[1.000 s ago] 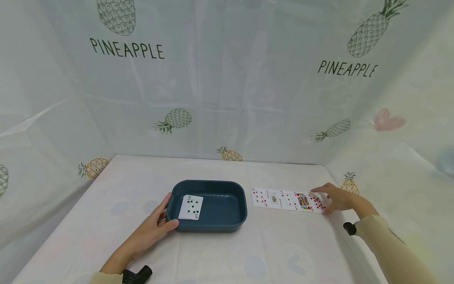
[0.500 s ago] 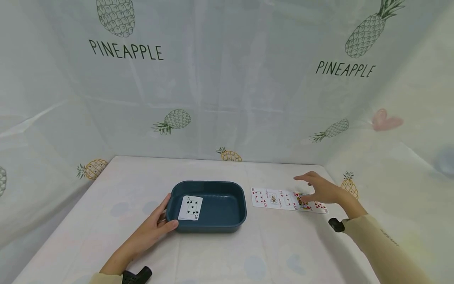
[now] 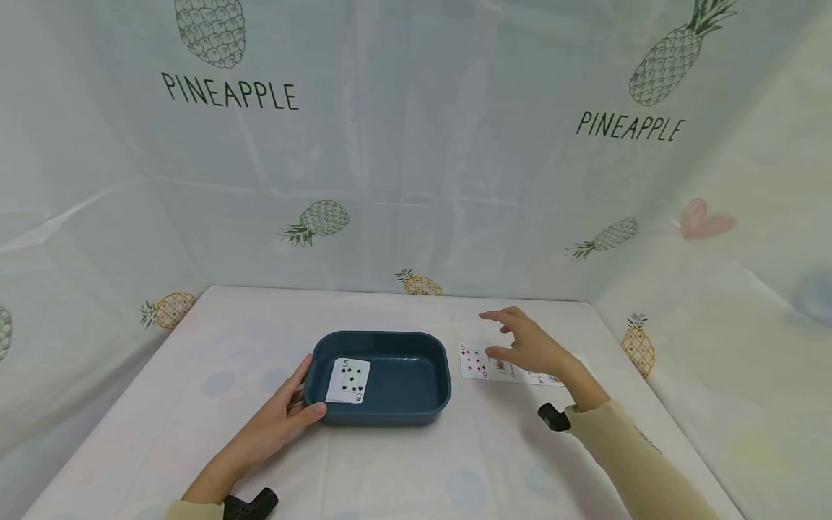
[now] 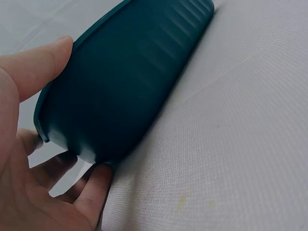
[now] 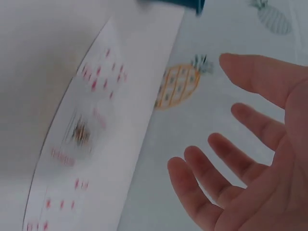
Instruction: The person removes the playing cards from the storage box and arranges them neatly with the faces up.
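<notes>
The left hand grips the left end of the dark teal tray, thumb at the rim and fingers against the outer wall. Inside, the five of spades lies face up toward that end. The right hand hangs spread and holding nothing above the row of playing cards on the worktop, right of the tray, hiding part of it. The cards lie so flat that fingertips could slip over an edge without lifting it; a low sweep of the thumb could skew the row, and an uneven left-hand push could tilt the tray or slide its card.
</notes>
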Motion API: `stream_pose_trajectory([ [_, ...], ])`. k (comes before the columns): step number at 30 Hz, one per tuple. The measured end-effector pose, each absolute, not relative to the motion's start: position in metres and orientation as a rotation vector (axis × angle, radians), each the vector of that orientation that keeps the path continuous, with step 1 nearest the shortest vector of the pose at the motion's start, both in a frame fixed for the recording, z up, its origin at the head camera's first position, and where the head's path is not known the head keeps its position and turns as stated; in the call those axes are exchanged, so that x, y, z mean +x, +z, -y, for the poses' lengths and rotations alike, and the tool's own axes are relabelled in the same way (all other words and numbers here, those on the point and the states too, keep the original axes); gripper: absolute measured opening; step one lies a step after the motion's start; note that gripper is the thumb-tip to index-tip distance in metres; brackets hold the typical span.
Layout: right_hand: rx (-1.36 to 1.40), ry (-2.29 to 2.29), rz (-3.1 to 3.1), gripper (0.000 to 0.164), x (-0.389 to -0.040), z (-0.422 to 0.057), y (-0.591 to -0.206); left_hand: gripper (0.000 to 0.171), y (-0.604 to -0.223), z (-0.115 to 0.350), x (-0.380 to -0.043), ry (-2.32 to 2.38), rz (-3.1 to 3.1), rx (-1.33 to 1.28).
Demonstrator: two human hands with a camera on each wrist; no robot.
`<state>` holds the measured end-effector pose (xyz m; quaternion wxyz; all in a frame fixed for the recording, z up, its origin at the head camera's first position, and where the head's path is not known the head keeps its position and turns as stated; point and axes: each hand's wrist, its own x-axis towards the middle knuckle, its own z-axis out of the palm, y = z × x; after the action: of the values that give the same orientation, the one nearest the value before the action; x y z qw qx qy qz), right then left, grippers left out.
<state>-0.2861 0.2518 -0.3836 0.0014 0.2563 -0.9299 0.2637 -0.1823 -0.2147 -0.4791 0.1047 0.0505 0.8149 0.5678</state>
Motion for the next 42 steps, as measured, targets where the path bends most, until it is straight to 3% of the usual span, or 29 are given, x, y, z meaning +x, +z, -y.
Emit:
stream_pose_trajectory([
  [25,0.927,1.184,2.789,0.057,-0.275,-0.069,-0.433,0.094,-0.479,0.214,-0.183,1.672,-2.408,0.120],
  [34,0.805,1.187,2.912,0.060,-0.274,-0.032,-0.452,0.091,-0.479,0.215,-0.182,1.676,-2.387,0.137],
  [42,0.833,0.832,3.034,0.073,-0.271,-0.019,-0.458,0.090,-0.480,0.217,-0.185,1.678,-2.374,0.151],
])
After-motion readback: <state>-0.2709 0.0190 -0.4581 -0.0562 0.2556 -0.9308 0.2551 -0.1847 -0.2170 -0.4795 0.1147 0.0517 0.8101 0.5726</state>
